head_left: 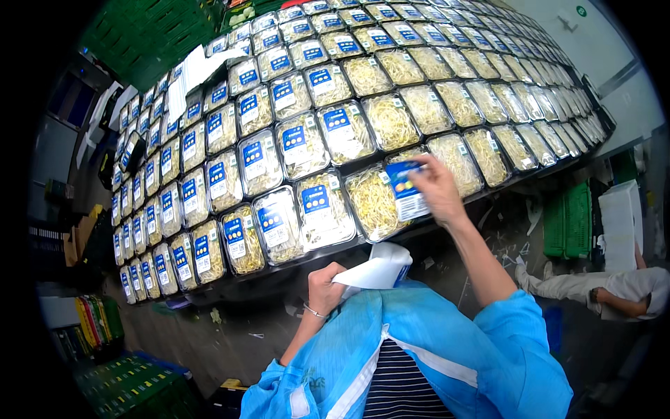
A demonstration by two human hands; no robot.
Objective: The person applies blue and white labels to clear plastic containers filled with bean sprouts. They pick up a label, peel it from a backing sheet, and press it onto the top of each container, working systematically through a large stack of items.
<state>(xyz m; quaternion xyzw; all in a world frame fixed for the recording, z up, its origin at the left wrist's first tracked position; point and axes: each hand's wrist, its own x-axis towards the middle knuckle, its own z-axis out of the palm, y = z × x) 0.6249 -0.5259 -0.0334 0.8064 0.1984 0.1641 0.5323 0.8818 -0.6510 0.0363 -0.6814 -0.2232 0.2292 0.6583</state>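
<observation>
My right hand (439, 191) pinches a blue-and-white sticker label (407, 188) by its right side, over a clear-lidded tray of bean sprouts (369, 204) at the table's near edge. Whether the label touches the lid, I cannot tell. Against my body, my left hand (325, 287) grips the white backing strip of a label roll (390, 259). Trays to the left, such as a neighbouring labelled tray (323, 209), bear the same blue label. To the right, a tray without a blue label (455, 162) carries just a small green-and-white sticker.
Packed trays cover the table in rows. White paper strips (196, 73) lie across some at the far left. Green crates (568, 220) stand at right, near a person's leg in pale trousers (565, 287). More crates (136, 385) are stacked lower left. Scraps litter the floor.
</observation>
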